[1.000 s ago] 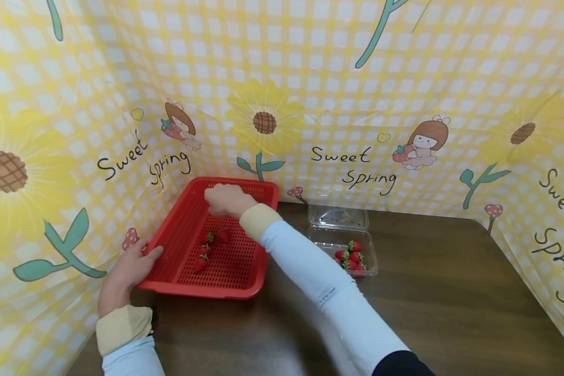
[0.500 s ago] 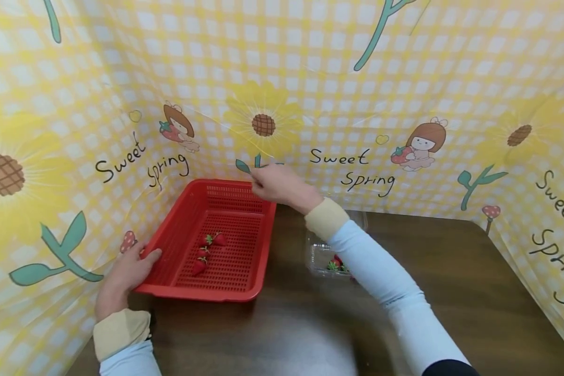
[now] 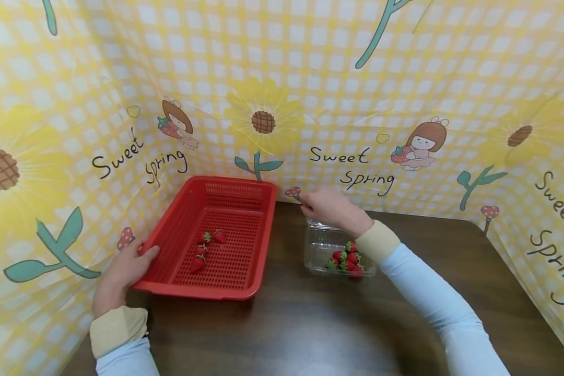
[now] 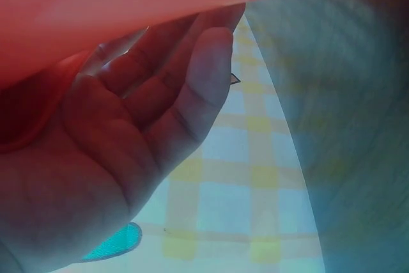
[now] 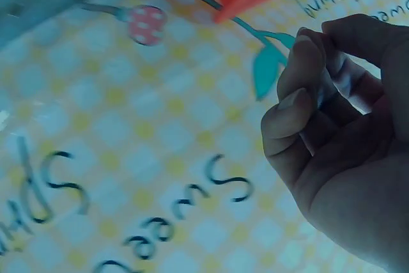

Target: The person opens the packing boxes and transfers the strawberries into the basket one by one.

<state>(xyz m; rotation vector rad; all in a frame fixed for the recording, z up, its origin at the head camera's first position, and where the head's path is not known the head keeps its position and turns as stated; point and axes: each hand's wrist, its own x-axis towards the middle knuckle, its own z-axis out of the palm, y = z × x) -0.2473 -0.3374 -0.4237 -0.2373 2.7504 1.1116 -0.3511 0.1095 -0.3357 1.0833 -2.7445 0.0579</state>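
A red perforated plastic basket (image 3: 258, 245) stands at the left of the table with several strawberries (image 3: 219, 236) on its floor. My left hand (image 3: 128, 266) grips its left rim, the thumb over the edge; the left wrist view has the fingers bent beneath the red rim. Above the back of a clear hinged plastic box (image 3: 317, 250) is my right hand (image 3: 333, 209), raised and partly covering the lid. In the right wrist view its fingers (image 5: 287, 119) are curled toward the thumb, and nothing shows between them. More strawberries (image 3: 350, 257) are heaped at the box's right side.
A brown wooden table (image 3: 282, 329) carries both containers. Yellow checked cloth (image 3: 489, 78) with printed flowers and lettering hangs behind and at the sides, close to the basket's left and back edges.
My right hand has moved right, from over the basket to the back of the clear box. My left hand has stayed on the rim, and the strawberries in the basket lie as before.
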